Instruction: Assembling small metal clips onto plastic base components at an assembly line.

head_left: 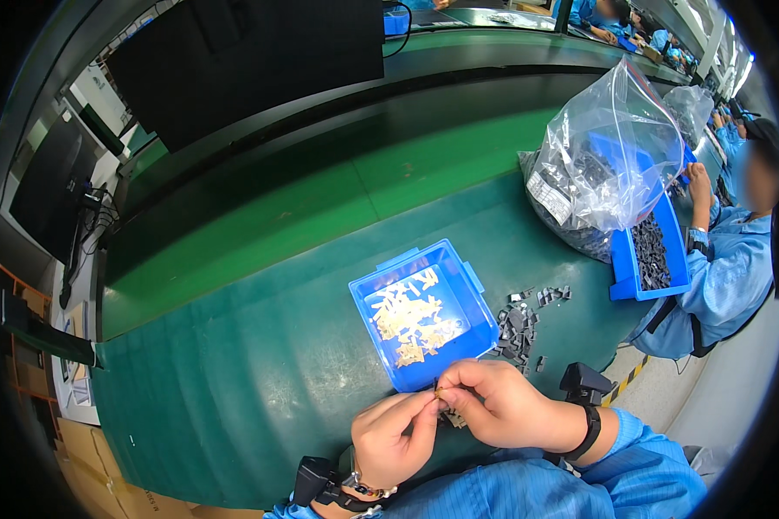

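Observation:
My left hand (396, 438) and my right hand (504, 405) meet at the fingertips just in front of a blue plastic bin (448, 261). Both are closed in a pinch around something tiny; a dark sliver shows between them, but the fingers hide most of it. Inside the bin lie many small brass-coloured metal pieces (407, 322), heaped toward its left side. Several similar tan pieces (453, 419) lie partly hidden under my right hand. To the right of the bin, small dark grey plastic parts (518, 334) are scattered in a loose pile on the green table.
A large clear plastic bag (610, 130) of dark parts stands at the back right. Beside it, a long blue bin (653, 251) holds more dark parts, with a co-worker (727, 268) close by. A black panel (251, 69) overhangs the green table (234, 389).

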`<action>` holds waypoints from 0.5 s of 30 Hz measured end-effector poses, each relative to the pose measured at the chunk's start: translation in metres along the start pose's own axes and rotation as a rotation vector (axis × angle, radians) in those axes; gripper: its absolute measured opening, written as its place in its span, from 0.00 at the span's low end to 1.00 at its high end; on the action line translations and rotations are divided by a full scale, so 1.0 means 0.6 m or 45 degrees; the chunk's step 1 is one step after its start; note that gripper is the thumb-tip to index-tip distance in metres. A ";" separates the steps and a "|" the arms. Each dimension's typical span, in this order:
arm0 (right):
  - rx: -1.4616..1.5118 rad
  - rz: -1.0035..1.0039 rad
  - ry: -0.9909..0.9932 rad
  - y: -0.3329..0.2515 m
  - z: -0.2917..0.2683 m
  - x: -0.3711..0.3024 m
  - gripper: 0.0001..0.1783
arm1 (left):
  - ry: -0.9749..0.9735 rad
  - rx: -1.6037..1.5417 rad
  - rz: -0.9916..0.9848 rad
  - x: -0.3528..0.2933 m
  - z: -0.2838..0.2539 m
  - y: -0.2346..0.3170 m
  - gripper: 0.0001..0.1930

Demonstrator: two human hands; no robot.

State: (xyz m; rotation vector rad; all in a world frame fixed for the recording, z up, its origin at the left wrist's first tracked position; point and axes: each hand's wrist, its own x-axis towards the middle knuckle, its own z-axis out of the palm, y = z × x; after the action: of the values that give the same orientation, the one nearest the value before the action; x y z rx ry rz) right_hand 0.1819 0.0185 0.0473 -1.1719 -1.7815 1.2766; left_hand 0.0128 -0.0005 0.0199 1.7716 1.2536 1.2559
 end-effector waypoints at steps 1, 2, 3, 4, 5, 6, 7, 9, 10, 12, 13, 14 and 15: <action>0.000 0.000 0.000 0.000 0.000 0.000 0.03 | -0.025 -0.018 -0.042 0.000 -0.001 0.002 0.04; -0.004 0.006 -0.005 0.000 0.000 -0.001 0.03 | -0.025 -0.018 -0.042 0.000 -0.002 0.003 0.04; -0.007 0.012 -0.008 0.000 0.000 -0.001 0.03 | -0.043 -0.070 -0.092 0.000 -0.002 0.005 0.04; -0.007 0.012 -0.007 0.000 0.000 -0.001 0.03 | -0.060 -0.122 -0.141 0.000 -0.003 0.006 0.04; -0.016 0.013 -0.013 0.000 -0.001 -0.001 0.03 | -0.061 -0.122 -0.141 0.001 -0.003 0.007 0.04; -0.023 0.013 -0.020 0.000 -0.001 -0.001 0.03 | -0.064 -0.132 -0.162 0.000 -0.004 0.007 0.03; -0.022 0.013 -0.021 -0.001 -0.001 -0.001 0.03 | -0.067 -0.142 -0.182 0.000 -0.004 0.007 0.03; -0.025 0.007 -0.033 -0.002 -0.003 0.000 0.03 | -0.067 -0.161 -0.189 0.000 -0.004 0.007 0.03; -0.025 0.008 -0.033 -0.001 -0.002 0.000 0.03 | -0.066 -0.180 -0.195 -0.001 -0.003 0.006 0.03; -0.027 -0.032 -0.018 0.003 -0.001 -0.001 0.02 | -0.068 -0.208 -0.194 -0.003 0.000 -0.002 0.03; -0.026 -0.032 -0.018 0.002 -0.001 -0.001 0.02 | -0.069 -0.237 -0.193 -0.005 0.001 -0.005 0.03; -0.062 -0.046 -0.020 0.000 -0.003 -0.001 0.02 | -0.069 -0.236 -0.193 -0.006 0.001 -0.006 0.03; -0.099 -0.060 -0.022 -0.001 -0.003 -0.001 0.02 | -0.073 -0.230 -0.215 -0.007 0.001 -0.006 0.03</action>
State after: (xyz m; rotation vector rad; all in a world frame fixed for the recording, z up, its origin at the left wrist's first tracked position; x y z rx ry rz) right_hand 0.1836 0.0188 0.0487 -1.1577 -1.8750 1.2033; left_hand 0.0116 -0.0033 0.0153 1.5299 1.1908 1.1746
